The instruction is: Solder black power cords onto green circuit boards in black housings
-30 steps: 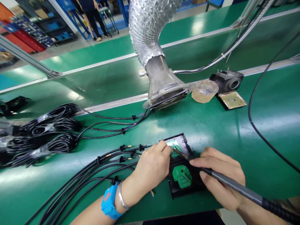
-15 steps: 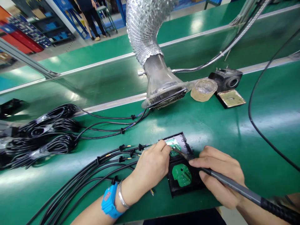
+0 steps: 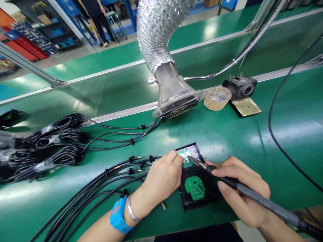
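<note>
My right hand (image 3: pixel 243 188) grips a soldering iron (image 3: pixel 252 195) like a pen. The iron's tip is over the upper green circuit board (image 3: pixel 187 163), which sits in a black plastic casing (image 3: pixel 186 204). Beside that board, my left hand (image 3: pixel 164 171) is closed in a pinch at its left edge; what the fingertips hold is hidden. A second green circuit board (image 3: pixel 195 188) lies in the lower part of the casing. Black cables (image 3: pixel 96 188) with bare coloured wire ends run under and beside my left hand.
A fume extraction hood (image 3: pixel 174 90) hangs above the bench. Behind stand a round pale container (image 3: pixel 217 98) and a black soldering iron stand (image 3: pixel 239 88) with a sponge tray (image 3: pixel 246 107). Bundled black cables (image 3: pixel 58 137) lie left. A person (image 3: pixel 97 16) stands far off.
The soldering iron and my right hand have shifted slightly to the right, and the tip has drawn back from my left fingertips. My left hand stays nearly in place.
</note>
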A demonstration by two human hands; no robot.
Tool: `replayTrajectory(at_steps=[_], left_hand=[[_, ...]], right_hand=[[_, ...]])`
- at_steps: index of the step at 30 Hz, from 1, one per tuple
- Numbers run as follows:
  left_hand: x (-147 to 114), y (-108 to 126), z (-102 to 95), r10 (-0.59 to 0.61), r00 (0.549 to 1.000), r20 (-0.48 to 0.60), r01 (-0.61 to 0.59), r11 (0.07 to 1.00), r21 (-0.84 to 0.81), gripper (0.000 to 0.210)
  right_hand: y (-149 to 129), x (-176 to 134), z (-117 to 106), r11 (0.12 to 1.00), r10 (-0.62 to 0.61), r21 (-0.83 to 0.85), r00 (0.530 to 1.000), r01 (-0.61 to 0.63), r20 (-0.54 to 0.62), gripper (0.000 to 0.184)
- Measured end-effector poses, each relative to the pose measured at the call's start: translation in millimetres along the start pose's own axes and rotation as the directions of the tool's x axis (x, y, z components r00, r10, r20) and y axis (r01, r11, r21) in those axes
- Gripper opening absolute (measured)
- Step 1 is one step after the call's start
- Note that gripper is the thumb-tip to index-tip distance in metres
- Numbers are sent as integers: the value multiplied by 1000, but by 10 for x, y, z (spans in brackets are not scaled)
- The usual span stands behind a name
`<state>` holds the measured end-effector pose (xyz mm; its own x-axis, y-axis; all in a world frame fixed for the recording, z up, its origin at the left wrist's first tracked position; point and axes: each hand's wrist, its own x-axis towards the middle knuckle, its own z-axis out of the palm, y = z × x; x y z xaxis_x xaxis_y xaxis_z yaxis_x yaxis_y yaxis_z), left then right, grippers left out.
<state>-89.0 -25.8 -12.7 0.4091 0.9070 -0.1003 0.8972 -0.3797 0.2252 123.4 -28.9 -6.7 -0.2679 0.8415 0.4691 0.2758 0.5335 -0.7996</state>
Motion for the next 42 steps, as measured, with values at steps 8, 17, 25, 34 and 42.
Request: replayTrajectory(at_steps=[8, 17, 25, 34, 42], left_hand=[[18, -33, -11, -51, 999, -12, 50, 993, -110, 19], [52, 84, -18, -81, 996, 36, 79, 996, 50, 19], [27, 65, -21, -53, 998, 26, 53, 998, -22, 20], [15, 38, 9, -16, 1000, 6, 17, 998, -53, 17], [6, -8, 35, 37, 999, -35, -40, 997, -69, 17]], right_hand=[[37, -21, 18, 999, -17, 52, 999, 15, 48, 24], [29, -9, 22, 998, -1, 56, 999, -2, 48, 24], [37, 14, 28, 999, 3, 47, 994, -8, 113, 22], [53, 23, 46, 1000, -18, 27, 991, 14, 132, 24], [55, 22, 37, 1000, -6, 26, 990, 2, 142, 23]])
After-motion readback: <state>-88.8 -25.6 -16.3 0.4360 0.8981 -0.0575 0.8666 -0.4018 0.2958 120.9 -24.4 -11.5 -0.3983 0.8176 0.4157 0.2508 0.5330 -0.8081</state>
